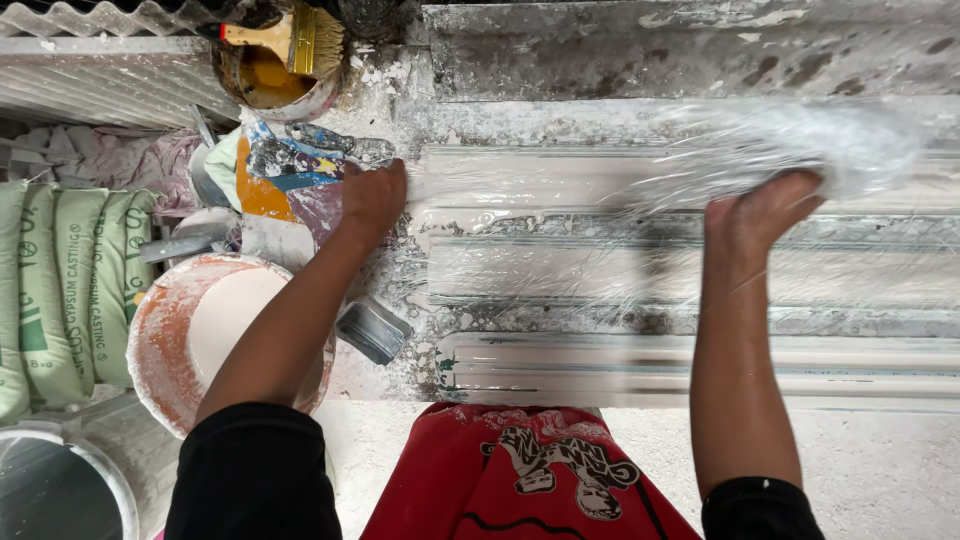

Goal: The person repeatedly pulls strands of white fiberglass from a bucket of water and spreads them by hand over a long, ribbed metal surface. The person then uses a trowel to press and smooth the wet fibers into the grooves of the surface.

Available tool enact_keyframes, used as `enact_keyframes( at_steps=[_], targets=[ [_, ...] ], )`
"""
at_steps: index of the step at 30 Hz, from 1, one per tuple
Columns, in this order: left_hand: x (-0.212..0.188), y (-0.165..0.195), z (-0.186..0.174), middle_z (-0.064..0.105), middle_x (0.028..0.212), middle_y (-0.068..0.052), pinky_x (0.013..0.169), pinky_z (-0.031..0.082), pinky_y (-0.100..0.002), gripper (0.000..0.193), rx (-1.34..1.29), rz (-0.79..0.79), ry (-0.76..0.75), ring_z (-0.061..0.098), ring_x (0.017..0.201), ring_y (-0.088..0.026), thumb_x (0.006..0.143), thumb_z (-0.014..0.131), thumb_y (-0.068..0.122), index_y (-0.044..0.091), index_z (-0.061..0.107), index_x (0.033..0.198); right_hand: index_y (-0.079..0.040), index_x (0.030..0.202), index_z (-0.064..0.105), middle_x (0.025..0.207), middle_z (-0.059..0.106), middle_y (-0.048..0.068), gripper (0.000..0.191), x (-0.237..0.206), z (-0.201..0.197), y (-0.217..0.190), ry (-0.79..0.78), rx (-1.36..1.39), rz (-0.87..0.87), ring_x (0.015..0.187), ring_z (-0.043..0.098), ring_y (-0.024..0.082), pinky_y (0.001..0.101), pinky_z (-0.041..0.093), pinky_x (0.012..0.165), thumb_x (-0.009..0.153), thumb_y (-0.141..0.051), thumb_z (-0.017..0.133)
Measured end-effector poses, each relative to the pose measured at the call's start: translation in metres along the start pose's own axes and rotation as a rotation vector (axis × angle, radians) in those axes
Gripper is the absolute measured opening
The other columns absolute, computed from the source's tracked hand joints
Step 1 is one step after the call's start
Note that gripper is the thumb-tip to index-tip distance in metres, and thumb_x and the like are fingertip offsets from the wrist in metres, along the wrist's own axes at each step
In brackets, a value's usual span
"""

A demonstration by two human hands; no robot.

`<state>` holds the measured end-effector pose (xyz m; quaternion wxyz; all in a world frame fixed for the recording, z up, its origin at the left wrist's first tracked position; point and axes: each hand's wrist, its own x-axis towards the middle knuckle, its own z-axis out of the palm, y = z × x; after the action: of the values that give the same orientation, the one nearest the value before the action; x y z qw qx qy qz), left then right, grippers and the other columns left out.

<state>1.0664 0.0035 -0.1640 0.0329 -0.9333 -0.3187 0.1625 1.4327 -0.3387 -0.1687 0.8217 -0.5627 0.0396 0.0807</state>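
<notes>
My right hand [762, 215] grips a bundle of white glass fibres [800, 150], blurred, held over the long plaster mould [680, 260] that lies across the splattered desk [620, 60]. Thin strands spread over the wet white channels of the mould. My left hand [372, 200] presses flat on the mould's left end, beside a paint-stained rag [285, 175]. A bucket of white plaster [160, 340] stands under my left forearm, with a small metal tray [372, 330] just beside it. At the top, a brush [290, 40] rests across a pot of yellow liquid [262, 82]. Green sacks [65, 285] lie at the far left
</notes>
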Motion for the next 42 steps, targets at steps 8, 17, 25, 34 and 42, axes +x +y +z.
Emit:
enact_keyframes(
  at_steps=[8,17,25,34,42],
  targets=[
    [-0.055,0.136,-0.068,0.045,0.151,-0.028,0.108,0.043,-0.049,0.051,-1.433,0.359,0.032,0.049,0.135,-0.042,0.097,0.056,0.020,0.000,0.052,0.144,0.003,0.144,0.034,0.143,0.044,0.026,0.064,-0.119,0.057,0.070,-0.440,-0.361,-0.229,0.134,0.045,0.039,0.0577,0.034,0.121,0.106,-0.047,0.044],
    [-0.044,0.096,-0.074,0.075,0.083,-0.016,0.056,0.057,-0.046,0.037,-0.793,0.303,0.245,0.073,0.066,-0.030,0.111,0.039,0.024,0.005,0.068,0.098,0.001,0.127,0.059,0.122,0.060,0.020,0.041,-0.005,0.042,-0.018,-0.341,0.267,-0.189,0.114,0.062,0.032,0.0490,0.057,0.101,0.112,-0.034,0.046],
    [-0.007,0.037,-0.020,0.073,0.078,-0.019,0.060,0.055,-0.052,0.027,-0.341,0.257,0.163,0.072,0.068,-0.037,0.102,0.050,0.026,0.005,0.067,0.104,0.005,0.145,0.049,0.148,0.053,0.030,0.059,0.065,-0.012,-0.075,-0.315,0.307,-0.359,0.142,0.056,0.046,0.0581,0.049,0.121,0.108,-0.038,0.035],
    [0.003,0.013,-0.015,0.072,0.077,-0.016,0.061,0.053,-0.054,0.035,-0.259,0.015,0.288,0.072,0.071,-0.036,0.111,0.046,0.037,0.011,0.067,0.100,-0.002,0.155,0.021,0.164,0.020,0.027,0.069,0.033,-0.014,-0.054,-0.031,0.200,-0.182,0.154,0.022,0.045,0.0619,0.028,0.128,0.106,-0.048,0.038],
    [0.019,0.036,-0.020,0.026,0.160,-0.025,0.114,0.017,-0.065,0.069,0.225,-0.268,0.226,0.014,0.148,-0.047,0.082,0.049,0.020,0.010,0.049,0.151,-0.006,0.157,0.014,0.168,0.010,0.028,0.070,-0.030,0.033,0.002,-0.079,-0.032,-0.038,0.158,0.008,0.044,0.0627,0.014,0.128,0.106,-0.050,0.034]
  ],
)
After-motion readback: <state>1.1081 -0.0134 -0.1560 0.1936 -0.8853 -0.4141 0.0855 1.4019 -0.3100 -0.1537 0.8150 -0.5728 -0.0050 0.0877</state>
